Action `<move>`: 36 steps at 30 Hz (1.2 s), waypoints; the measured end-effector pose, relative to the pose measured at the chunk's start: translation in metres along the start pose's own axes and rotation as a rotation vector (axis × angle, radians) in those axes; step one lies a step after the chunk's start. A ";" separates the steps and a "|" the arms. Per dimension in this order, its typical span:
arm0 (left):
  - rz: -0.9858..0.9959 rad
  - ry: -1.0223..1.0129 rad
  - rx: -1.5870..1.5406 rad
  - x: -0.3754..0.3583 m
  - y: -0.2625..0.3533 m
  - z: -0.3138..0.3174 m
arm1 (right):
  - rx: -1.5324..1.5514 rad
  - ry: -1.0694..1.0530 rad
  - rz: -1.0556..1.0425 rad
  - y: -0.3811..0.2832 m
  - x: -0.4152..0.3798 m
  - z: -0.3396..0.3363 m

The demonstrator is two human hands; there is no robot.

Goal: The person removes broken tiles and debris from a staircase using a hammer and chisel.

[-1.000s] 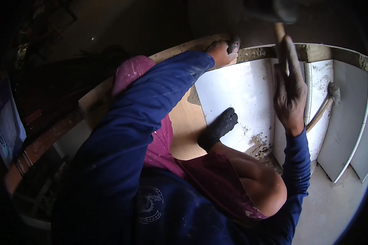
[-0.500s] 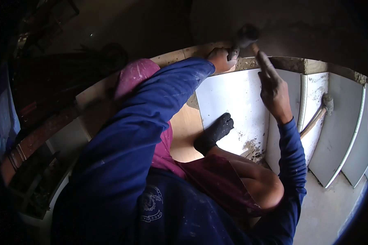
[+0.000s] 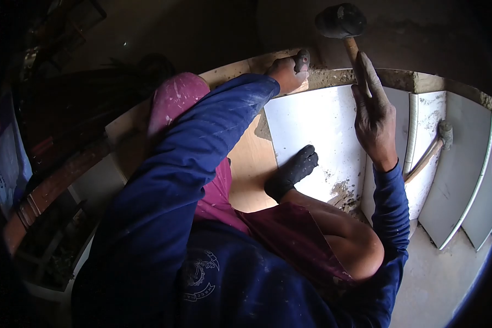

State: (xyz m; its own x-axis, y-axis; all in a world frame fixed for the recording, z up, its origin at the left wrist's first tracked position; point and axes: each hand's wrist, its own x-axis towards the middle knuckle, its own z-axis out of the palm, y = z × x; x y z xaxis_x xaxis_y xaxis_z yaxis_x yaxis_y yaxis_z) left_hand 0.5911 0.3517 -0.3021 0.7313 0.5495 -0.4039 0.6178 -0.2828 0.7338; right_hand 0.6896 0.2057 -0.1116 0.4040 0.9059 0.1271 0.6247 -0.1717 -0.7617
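In my right hand (image 3: 376,123) is a rubber mallet with a black head (image 3: 340,21) and a wooden handle (image 3: 352,50). The fingers lie along that handle, and the mallet head is up over the dark area beyond the ledge. My left hand (image 3: 286,75) is closed on a short tool with a dark, rounded upper end (image 3: 302,59), its lower part hidden by the fist. That fist rests at the rough, mortar-covered ledge (image 3: 333,77), above a white tile panel (image 3: 317,123).
Another hammer (image 3: 429,153) with a grey head lies on the steps (image 3: 458,158) to the right. My foot in a dark sock (image 3: 292,172) is on the tiled surface. Wood-coloured tile (image 3: 251,175) adjoins the white panel. Dark clutter fills the left side.
The mallet has risen away from the left hand's tool, its head now higher and farther right. My left hand has shifted slightly left and stays closed.
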 end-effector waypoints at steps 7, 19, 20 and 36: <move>-0.021 -0.046 -0.024 0.003 -0.006 -0.002 | -0.072 -0.011 -0.094 -0.002 0.015 -0.001; 0.009 -0.040 -0.002 0.006 -0.009 -0.003 | -0.324 -0.368 -0.084 0.042 0.025 0.008; 0.029 -0.016 0.020 0.006 -0.012 0.001 | -0.224 -0.316 -0.080 0.041 0.031 0.007; 0.009 -0.047 0.023 0.003 -0.006 -0.003 | -0.369 -0.415 0.157 0.047 0.009 0.008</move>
State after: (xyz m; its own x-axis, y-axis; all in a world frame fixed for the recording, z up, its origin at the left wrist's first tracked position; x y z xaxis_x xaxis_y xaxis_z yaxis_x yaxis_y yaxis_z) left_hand 0.5888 0.3568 -0.3059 0.7493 0.5097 -0.4228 0.6171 -0.3057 0.7251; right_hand 0.7174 0.2088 -0.1517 0.2616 0.9219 -0.2858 0.8005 -0.3727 -0.4694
